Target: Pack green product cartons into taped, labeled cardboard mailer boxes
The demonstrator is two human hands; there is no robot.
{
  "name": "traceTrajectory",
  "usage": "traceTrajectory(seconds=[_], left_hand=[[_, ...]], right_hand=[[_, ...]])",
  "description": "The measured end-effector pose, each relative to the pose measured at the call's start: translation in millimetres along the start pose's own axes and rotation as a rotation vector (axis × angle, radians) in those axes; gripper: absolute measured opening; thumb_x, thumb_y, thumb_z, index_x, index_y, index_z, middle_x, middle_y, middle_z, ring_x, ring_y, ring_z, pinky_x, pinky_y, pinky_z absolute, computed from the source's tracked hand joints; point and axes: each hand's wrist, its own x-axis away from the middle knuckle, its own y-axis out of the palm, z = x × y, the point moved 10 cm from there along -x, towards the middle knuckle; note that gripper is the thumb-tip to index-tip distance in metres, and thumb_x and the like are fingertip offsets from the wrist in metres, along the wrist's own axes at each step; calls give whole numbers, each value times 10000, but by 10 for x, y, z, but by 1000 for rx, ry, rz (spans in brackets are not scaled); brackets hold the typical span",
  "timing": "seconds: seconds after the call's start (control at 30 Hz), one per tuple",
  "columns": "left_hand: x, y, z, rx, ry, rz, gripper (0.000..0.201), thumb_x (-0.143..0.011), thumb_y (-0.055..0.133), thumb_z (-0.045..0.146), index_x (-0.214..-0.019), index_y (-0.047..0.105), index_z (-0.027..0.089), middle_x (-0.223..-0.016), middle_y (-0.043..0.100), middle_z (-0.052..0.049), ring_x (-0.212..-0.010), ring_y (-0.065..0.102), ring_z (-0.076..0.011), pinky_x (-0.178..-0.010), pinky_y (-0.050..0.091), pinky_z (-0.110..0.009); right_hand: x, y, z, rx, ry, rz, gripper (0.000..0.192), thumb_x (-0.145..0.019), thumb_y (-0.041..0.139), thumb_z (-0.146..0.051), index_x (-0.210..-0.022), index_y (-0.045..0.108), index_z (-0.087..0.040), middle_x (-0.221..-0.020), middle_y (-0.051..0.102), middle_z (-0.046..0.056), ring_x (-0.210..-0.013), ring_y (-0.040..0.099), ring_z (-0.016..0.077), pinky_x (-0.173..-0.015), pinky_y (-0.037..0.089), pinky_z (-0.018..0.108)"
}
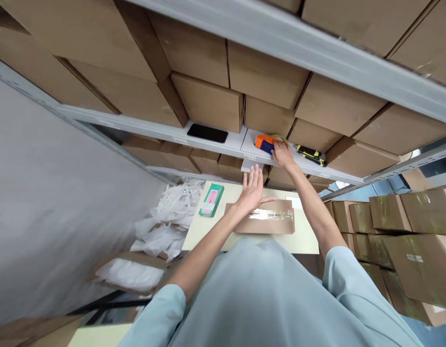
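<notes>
A small cardboard box (268, 225) with shiny clear tape along its top lies on the pale tabletop (194, 236). My left hand (252, 189) is open over the box's far left part, fingers stretched forward and thumb out to the side. Whether its palm presses on the cardboard cannot be told. Up on the grey shelf, my right hand (281, 153) has its fingers closed around the orange and dark blue tape dispenser (265, 143). Part of the dispenser is hidden under that hand. Left of the box lies a green packet with a pink panel (211, 200).
Black-and-yellow utility knives (311, 155) lie right of the dispenser, and a black phone (207, 133) lies to its left. The shelf beam (154, 131) crosses ahead, with cartons (208, 103) behind. White packing material (172, 212) is heaped at left; taped cartons (418, 260) are stacked at right.
</notes>
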Motion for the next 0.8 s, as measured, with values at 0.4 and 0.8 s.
traceTrajectory(seconds=[0.4, 0.8], left_hand=[[1876, 936, -1152, 372, -731, -4, 1011, -1055, 646, 735, -1780, 403, 73, -1803, 490, -290, -1690, 506, -433, -1401, 425, -555], [1541, 1293, -999, 212, -1015, 119, 1029, -789, 973, 720, -1547, 632, 113, -1450, 778, -275, -1383, 742, -493, -1178, 590, -544]], right_hand=[[2968, 1825, 627, -506, 418, 109, 986, -1160, 238, -739, -1859, 156, -49, -1893, 307, 296, -1788, 304, 402, -1445, 291, 656], [3119, 2574, 747, -549, 860, 7, 1215, -957, 599, -955, -1762, 360, -77, -1601, 635, 358, -1405, 702, 515, -1111, 609, 680]])
